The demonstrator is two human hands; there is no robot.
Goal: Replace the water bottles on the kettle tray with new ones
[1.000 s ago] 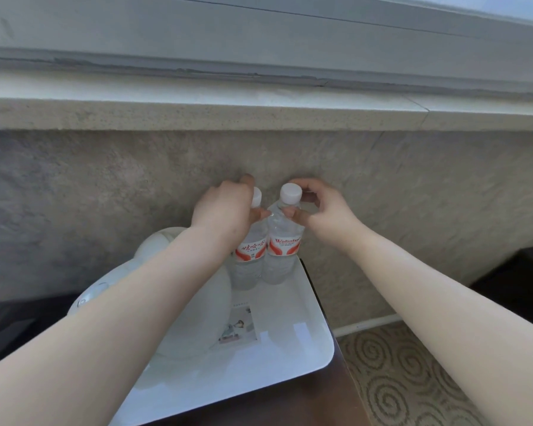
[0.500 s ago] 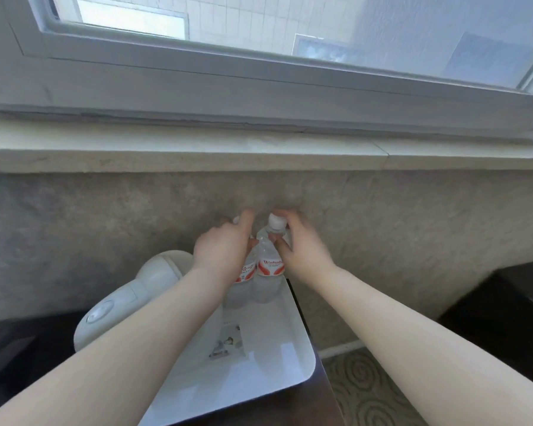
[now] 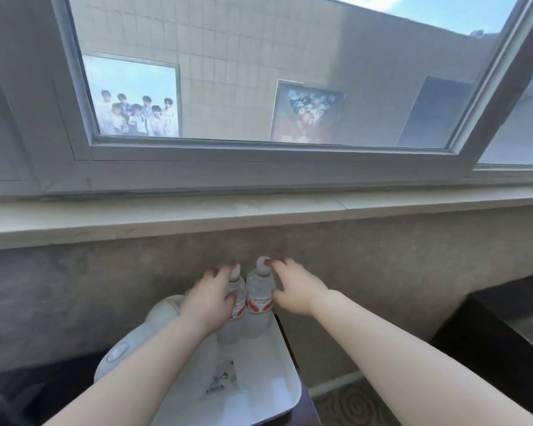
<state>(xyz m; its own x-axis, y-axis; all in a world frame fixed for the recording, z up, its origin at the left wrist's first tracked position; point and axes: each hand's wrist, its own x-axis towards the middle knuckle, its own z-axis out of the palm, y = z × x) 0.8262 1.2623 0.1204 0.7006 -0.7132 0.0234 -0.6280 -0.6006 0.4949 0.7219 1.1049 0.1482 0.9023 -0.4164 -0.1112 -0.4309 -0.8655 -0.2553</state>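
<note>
Two clear water bottles with white caps and red-and-white labels stand side by side at the far end of the white kettle tray (image 3: 268, 376), against the wall. My left hand (image 3: 211, 298) wraps the left bottle (image 3: 239, 307) from the left, fingers over its cap and thumb on its body. My right hand (image 3: 297, 290) holds the right bottle (image 3: 259, 295) from the right, a finger on the cap and the thumb against its side. Both bottles are upright with their bases on the tray.
A white kettle (image 3: 120, 355) sits on the tray's left half, under my left forearm. A small printed packet (image 3: 223, 376) lies mid-tray. The wall and window sill (image 3: 259, 216) rise right behind the bottles. Dark furniture (image 3: 490, 333) stands at right, patterned carpet below.
My view has tilted up, bringing the window in. Both hands have slid from the caps down around the bottles' necks and shoulders. The bottles still stand on the tray.
</note>
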